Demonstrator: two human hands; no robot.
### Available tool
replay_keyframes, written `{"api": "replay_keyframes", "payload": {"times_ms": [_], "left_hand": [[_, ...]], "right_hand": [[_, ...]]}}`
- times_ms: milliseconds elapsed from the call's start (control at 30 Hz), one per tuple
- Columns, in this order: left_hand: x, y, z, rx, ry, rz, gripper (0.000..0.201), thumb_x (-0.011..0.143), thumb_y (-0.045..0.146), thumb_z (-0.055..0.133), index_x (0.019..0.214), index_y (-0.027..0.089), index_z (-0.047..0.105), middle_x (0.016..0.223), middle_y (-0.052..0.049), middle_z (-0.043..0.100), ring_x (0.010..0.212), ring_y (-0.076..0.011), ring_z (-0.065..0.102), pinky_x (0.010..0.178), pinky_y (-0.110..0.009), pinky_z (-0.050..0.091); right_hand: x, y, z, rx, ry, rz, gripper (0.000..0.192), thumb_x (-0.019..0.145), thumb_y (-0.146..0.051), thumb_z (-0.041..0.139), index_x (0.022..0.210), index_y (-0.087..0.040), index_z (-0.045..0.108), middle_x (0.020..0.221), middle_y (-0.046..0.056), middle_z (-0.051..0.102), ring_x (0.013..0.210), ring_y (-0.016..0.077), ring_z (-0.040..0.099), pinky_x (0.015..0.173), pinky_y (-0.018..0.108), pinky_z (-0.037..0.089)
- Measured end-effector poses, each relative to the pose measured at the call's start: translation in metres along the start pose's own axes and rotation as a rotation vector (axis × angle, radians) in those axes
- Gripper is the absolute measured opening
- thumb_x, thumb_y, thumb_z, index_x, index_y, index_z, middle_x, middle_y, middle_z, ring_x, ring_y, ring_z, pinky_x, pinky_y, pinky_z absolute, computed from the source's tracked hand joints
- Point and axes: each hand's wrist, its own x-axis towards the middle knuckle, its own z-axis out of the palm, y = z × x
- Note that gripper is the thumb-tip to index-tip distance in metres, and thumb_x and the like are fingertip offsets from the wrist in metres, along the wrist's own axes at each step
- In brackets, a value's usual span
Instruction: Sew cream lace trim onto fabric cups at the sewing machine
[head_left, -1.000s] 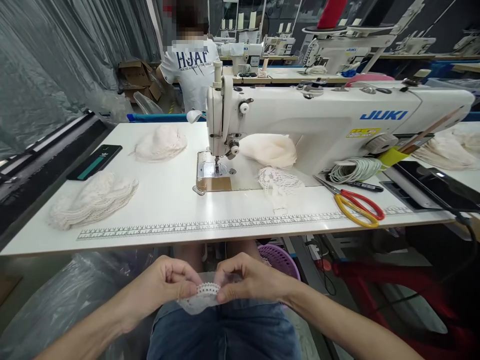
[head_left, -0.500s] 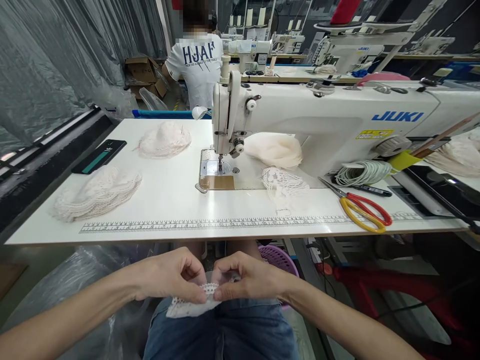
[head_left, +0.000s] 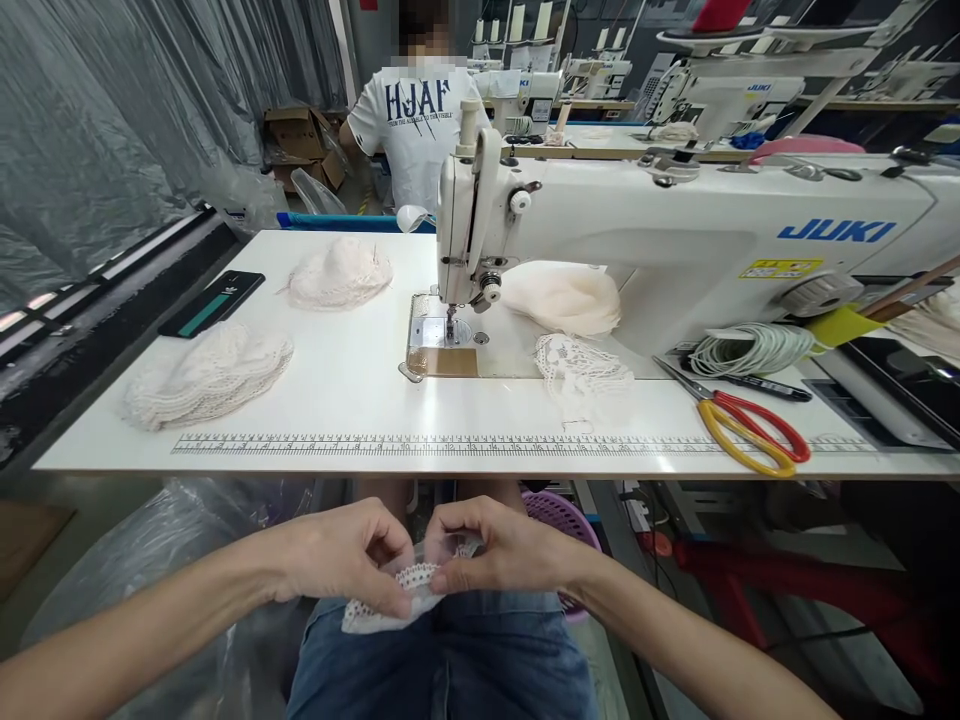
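Over my lap, below the table's front edge, my left hand (head_left: 341,555) and my right hand (head_left: 499,548) pinch a small white lace piece (head_left: 409,590) between thumbs and fingertips. The lace hangs a little onto my blue jeans (head_left: 450,665). In front of me stands a white JUKI sewing machine (head_left: 675,235) on the white table (head_left: 360,400), its needle over the plate at the table's middle.
Stacks of lace pieces (head_left: 214,370) lie at the left, another stack (head_left: 341,272) further back, cream fabric (head_left: 566,298) and loose lace (head_left: 581,370) right of the needle. Red-yellow scissors (head_left: 750,425), white cord (head_left: 750,348), a phone (head_left: 211,303). A person in a white T-shirt (head_left: 416,120) stands behind. A purple basket (head_left: 562,515) sits under the table.
Both hands stay together on the lace and have shifted slightly right and down in view; the lace's edge has been turned between my fingers. The view has drifted left.
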Motion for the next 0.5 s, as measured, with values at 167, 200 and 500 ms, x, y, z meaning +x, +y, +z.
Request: {"api": "replay_keyframes", "payload": {"times_ms": [167,200,500], "left_hand": [[-0.001,0.001,0.0,-0.039,0.017,0.011,0.014,0.059,0.027,0.076,0.063,0.015,0.069,0.051,0.005,0.05,0.051,-0.0089,0.041,0.048,-0.02,0.031],[-0.002,0.0,-0.001,-0.044,0.018,0.013,0.014,0.06,0.027,0.076,0.065,0.015,0.071,0.052,0.004,0.052,0.051,-0.0091,0.042,0.049,-0.02,0.032],[-0.008,-0.003,-0.004,-0.008,0.035,0.068,0.014,0.068,0.029,0.07,0.07,0.015,0.067,0.057,0.004,0.054,0.054,-0.0096,0.044,0.051,-0.019,0.035]], "right_hand": [[0.001,0.006,0.0,-0.036,-0.045,0.001,0.032,0.07,-0.04,0.072,0.081,-0.012,0.063,0.073,-0.001,0.058,0.067,0.0095,0.05,0.062,0.02,0.04],[0.002,0.009,0.0,-0.043,-0.057,-0.006,0.032,0.07,-0.041,0.072,0.08,-0.012,0.064,0.073,-0.001,0.057,0.066,0.0093,0.05,0.062,0.02,0.039],[0.005,0.01,0.002,-0.033,-0.064,-0.003,0.032,0.073,-0.042,0.069,0.077,-0.01,0.064,0.069,0.0,0.056,0.065,0.0096,0.05,0.061,0.021,0.039]]}}
